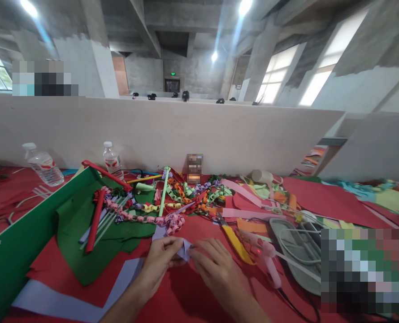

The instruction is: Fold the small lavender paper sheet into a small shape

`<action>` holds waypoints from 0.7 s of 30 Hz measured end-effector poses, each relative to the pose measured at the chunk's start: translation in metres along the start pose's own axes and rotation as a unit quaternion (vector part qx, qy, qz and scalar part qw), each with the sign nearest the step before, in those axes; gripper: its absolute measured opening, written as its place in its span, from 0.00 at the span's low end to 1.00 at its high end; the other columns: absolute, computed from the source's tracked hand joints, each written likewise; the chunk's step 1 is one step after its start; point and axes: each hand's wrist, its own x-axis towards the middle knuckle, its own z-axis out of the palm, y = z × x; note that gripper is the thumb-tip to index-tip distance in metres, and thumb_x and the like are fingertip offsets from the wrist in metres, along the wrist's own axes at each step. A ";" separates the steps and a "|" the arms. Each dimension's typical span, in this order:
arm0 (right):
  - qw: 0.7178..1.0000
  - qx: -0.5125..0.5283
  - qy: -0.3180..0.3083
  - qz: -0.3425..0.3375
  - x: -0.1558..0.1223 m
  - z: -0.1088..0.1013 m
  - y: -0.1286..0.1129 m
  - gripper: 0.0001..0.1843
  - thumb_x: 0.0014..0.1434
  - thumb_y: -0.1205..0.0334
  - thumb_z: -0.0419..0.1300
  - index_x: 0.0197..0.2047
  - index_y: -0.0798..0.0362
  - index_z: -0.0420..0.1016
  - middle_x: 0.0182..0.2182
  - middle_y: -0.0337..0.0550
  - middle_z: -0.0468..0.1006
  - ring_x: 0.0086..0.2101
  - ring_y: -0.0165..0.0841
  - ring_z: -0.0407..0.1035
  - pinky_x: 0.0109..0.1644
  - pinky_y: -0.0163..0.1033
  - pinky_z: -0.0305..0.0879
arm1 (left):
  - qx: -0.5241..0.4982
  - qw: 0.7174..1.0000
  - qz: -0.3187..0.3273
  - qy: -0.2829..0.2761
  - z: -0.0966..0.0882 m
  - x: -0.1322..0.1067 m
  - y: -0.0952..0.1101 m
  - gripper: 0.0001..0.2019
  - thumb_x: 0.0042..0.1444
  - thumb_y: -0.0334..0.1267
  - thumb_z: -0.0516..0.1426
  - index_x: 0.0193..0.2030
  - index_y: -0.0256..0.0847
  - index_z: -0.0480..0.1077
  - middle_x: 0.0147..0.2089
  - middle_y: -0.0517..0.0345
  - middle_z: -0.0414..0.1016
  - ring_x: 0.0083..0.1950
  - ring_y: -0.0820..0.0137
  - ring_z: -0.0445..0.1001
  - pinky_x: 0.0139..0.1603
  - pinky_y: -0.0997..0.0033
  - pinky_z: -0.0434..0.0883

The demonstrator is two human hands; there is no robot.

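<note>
Between my two hands is a small folded piece of light purple paper (pixel 185 250), tilted up just over the red tabletop. My left hand (pixel 162 256) pinches its left side between thumb and fingers. My right hand (pixel 215 260) has its curled fingertips closed on the right edge. Just beyond my hands lies a paper chain (pixel 149 219) of pink links, bunched at its right end. A yellow-handled cutter (pixel 236 242) rests to the right of my right hand, beside a pink glue gun (pixel 265 258) with a small red light.
Green paper sheets (pixel 81 242) and red rolled tubes (pixel 96 222) lie left, near a green divider (pixel 24 251). Water bottles (pixel 46 166) stand behind. Colourful paper chains (pixel 189 193) fill the back. A grey tray (pixel 292 260) holding cables sits right. A white partition (pixel 186 128) closes the far side.
</note>
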 end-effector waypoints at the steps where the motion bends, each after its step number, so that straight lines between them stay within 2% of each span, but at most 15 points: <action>1: 1.000 -0.013 0.001 -0.008 -0.001 0.001 0.001 0.13 0.67 0.70 0.55 0.46 0.47 0.79 0.41 0.48 0.82 0.40 0.39 0.73 0.43 0.43 0.68 | 0.001 1.000 0.003 0.002 0.000 0.000 0.000 0.17 0.50 0.50 0.69 0.37 0.36 0.81 0.35 0.52 0.81 0.36 0.69 0.77 0.40 0.70 0.77; 6: 1.000 -0.016 -0.004 -0.009 -0.001 0.002 0.002 0.15 0.67 0.71 0.54 0.46 0.47 0.80 0.41 0.48 0.82 0.41 0.39 0.74 0.44 0.43 0.68 | 0.041 0.999 0.009 0.027 -0.001 0.005 -0.001 0.20 0.44 0.50 0.72 0.37 0.34 0.82 0.34 0.50 0.82 0.33 0.68 0.77 0.35 0.71 0.77; 9: 0.995 0.075 -0.020 0.062 0.002 -0.001 -0.003 0.14 0.67 0.68 0.55 0.48 0.45 0.80 0.44 0.48 0.81 0.43 0.39 0.75 0.46 0.42 0.71 | 0.060 0.997 0.018 0.048 -0.001 0.007 -0.002 0.20 0.41 0.49 0.73 0.35 0.34 0.82 0.31 0.52 0.82 0.30 0.70 0.76 0.32 0.75 0.75; 11: 0.973 0.168 -0.016 0.160 0.005 -0.001 -0.006 0.13 0.66 0.63 0.57 0.50 0.46 0.79 0.46 0.49 0.79 0.44 0.39 0.75 0.46 0.41 0.72 | 0.065 0.996 0.028 0.055 0.000 0.006 -0.001 0.20 0.41 0.50 0.73 0.34 0.35 0.82 0.30 0.53 0.82 0.30 0.70 0.76 0.32 0.76 0.74; 14: 0.913 0.287 -0.001 0.291 0.009 0.003 -0.008 0.14 0.65 0.56 0.59 0.51 0.50 0.78 0.45 0.50 0.80 0.41 0.39 0.76 0.44 0.40 0.73 | 0.082 0.995 0.041 0.050 0.000 0.005 -0.001 0.19 0.43 0.50 0.72 0.34 0.35 0.82 0.31 0.52 0.81 0.32 0.68 0.77 0.33 0.74 0.75; 17: 0.867 0.364 -0.030 0.339 0.009 0.011 -0.005 0.14 0.63 0.51 0.62 0.42 0.53 0.81 0.38 0.48 0.82 0.38 0.39 0.77 0.43 0.39 0.72 | 0.106 0.992 0.058 0.046 -0.001 0.006 -0.003 0.18 0.45 0.50 0.71 0.33 0.35 0.82 0.31 0.53 0.81 0.33 0.67 0.77 0.33 0.73 0.75; 21: 0.841 0.402 -0.047 0.360 0.006 0.017 0.000 0.17 0.61 0.48 0.64 0.34 0.55 0.81 0.30 0.46 0.82 0.31 0.37 0.75 0.37 0.37 0.69 | 0.140 0.986 0.092 0.026 -0.003 0.009 -0.006 0.16 0.48 0.49 0.69 0.31 0.35 0.82 0.28 0.53 0.81 0.29 0.69 0.76 0.31 0.75 0.74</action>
